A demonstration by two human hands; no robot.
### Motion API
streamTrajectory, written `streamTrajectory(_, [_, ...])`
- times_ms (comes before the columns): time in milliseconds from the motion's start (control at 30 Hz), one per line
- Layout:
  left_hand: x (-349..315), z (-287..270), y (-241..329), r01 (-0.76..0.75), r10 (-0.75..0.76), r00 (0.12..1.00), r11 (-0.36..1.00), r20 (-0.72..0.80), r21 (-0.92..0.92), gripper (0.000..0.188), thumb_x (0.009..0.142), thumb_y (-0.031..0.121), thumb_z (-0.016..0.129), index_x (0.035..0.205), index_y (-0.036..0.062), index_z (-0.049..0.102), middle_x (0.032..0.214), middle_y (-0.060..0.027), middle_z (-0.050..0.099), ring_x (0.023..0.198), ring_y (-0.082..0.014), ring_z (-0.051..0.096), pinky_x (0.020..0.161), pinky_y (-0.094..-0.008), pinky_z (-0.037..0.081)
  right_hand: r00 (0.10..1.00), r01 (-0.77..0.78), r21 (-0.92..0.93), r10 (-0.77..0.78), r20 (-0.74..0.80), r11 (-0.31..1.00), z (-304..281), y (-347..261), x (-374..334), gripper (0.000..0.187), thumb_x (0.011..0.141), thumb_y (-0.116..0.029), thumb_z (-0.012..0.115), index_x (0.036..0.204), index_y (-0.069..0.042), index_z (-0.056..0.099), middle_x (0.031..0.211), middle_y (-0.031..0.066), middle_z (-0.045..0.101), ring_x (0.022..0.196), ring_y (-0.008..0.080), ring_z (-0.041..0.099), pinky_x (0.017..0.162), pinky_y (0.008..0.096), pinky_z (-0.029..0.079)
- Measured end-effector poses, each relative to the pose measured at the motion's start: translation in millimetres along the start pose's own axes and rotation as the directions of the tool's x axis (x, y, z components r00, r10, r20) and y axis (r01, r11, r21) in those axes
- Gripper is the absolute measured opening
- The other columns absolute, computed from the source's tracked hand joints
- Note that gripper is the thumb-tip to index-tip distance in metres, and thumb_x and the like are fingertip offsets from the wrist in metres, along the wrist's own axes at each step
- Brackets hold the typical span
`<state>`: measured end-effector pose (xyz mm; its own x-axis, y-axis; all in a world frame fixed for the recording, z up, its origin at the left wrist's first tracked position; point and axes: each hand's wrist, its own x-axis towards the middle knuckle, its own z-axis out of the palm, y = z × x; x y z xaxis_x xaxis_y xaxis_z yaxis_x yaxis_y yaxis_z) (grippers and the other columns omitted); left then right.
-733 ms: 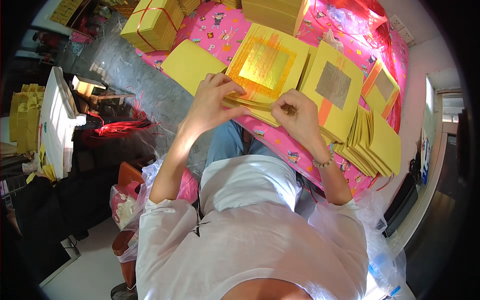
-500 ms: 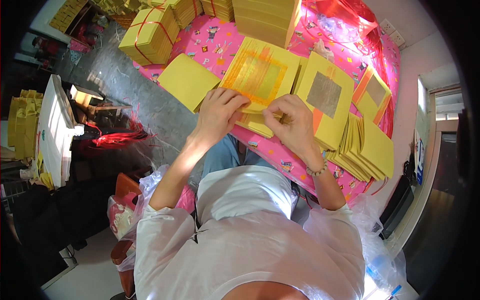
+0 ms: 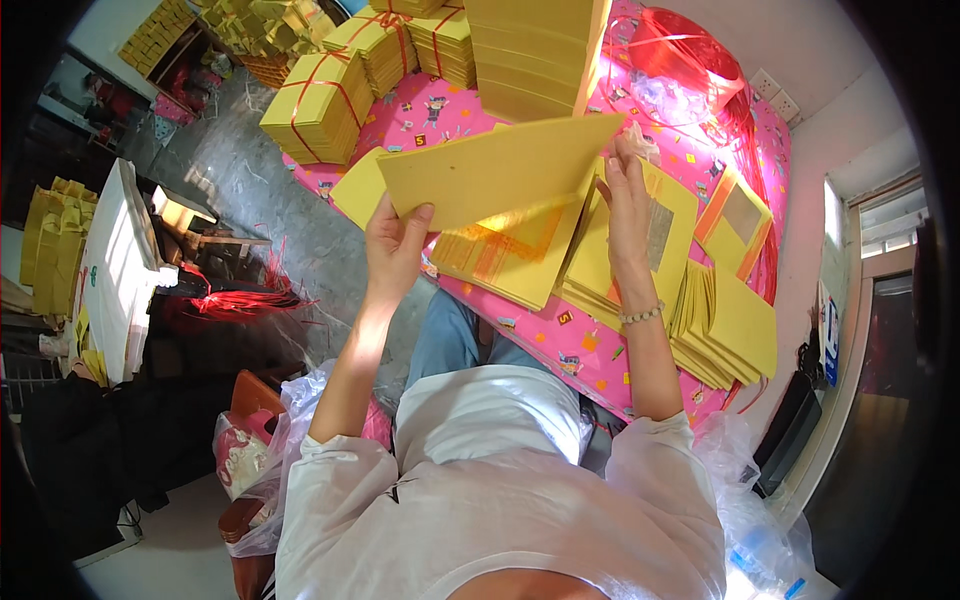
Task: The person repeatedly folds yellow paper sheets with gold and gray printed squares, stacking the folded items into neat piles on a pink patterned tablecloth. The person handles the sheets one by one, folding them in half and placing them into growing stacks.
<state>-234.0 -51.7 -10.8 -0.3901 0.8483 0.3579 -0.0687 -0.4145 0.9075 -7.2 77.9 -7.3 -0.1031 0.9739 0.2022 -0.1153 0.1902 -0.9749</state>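
My left hand pinches the lower left corner of a yellow paper sheet, thumb on its near face. The sheet is raised and tilted, its plain side toward me. Beneath it lies a stack of yellow paper with an orange printed square, partly covered. My right hand is open, fingers stretched upward, over another yellow stack with a grey square. Whether its fingertips touch the raised sheet's right end I cannot tell. Part of a further yellow stack shows behind my left hand.
Fanned yellow paper bundles lie at the right. A tall yellow stack and bundles tied with red string stand at the back of the pink patterned tablecloth. Red strands spill over the far right corner.
The yellow sheet has come up off the printed stack in my left hand, which moved left and down. My right hand has opened and shifted right.
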Motion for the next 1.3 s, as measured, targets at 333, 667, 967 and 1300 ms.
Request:
streamTrajectory(333, [-18.1, -15.7, -23.0, 0.087, -0.088, 0.996, 0.995, -0.01, -0.039, 0.032, 0.093, 0.002, 0.059, 0.124, 0.0004, 0.054, 0.117, -0.006, 0.062, 0.11, -0.0135, 0.056, 0.095, -0.0292, 0.043, 0.989, -0.028, 0.073, 0.017, 0.145, 0.997, 4.7, -5.5, -3.3, 0.029, 0.1, -0.025, 0.049, 0.116, -0.002, 0.056, 0.105, 0.0019, 0.059, 0.098, 0.0092, 0.051, 0.09, 0.0255, 0.04])
streamTrajectory(667, [-25.9, -26.2, -29.9, 0.123, -0.123, 0.992, 0.992, 0.027, -0.026, 0.027, 0.091, 0.001, 0.061, 0.117, 0.001, 0.057, 0.113, -0.0055, 0.063, 0.107, -0.013, 0.057, 0.095, -0.0294, 0.043, 0.996, -0.02, 0.152, 0.006, 0.088, 0.988, 7.1, -1.7, -18.7, 0.034, 0.096, -0.016, 0.038, 0.121, 0.003, 0.053, 0.115, 0.0046, 0.057, 0.111, 0.0121, 0.048, 0.101, 0.0292, 0.034])
streamTrajectory(967, [-10.3, 9.8, -7.1, 0.282, -0.238, 0.912, 0.955, 0.333, -0.089, 0.038, 0.09, 0.008, 0.063, 0.126, -0.0003, 0.051, 0.12, -0.0065, 0.058, 0.114, -0.0152, 0.053, 0.099, -0.0316, 0.04, 0.888, -0.151, 0.393, -0.051, 0.457, 0.907, 18.9, -6.5, -16.6, 0.048, 0.098, -0.025, 0.047, 0.14, -0.002, 0.042, 0.139, 0.0121, 0.048, 0.125, 0.0217, 0.048, 0.106, 0.0353, 0.038])
streamTrajectory(1300, [-7.8, 48.2, -17.0, 0.272, -0.236, 0.864, 0.962, 0.445, -0.018, 0.044, 0.09, 0.014, 0.068, 0.125, 0.0012, 0.044, 0.12, -0.0077, 0.054, 0.117, -0.0153, 0.049, 0.101, -0.0326, 0.037, 0.854, -0.303, 0.418, 0.05, 0.517, 0.857, 37.9, -34.9, -51.3, 0.055, 0.093, -0.016, 0.062, 0.142, -0.004, 0.04, 0.136, 0.0074, 0.051, 0.114, 0.0178, 0.057, 0.094, 0.0329, 0.05])
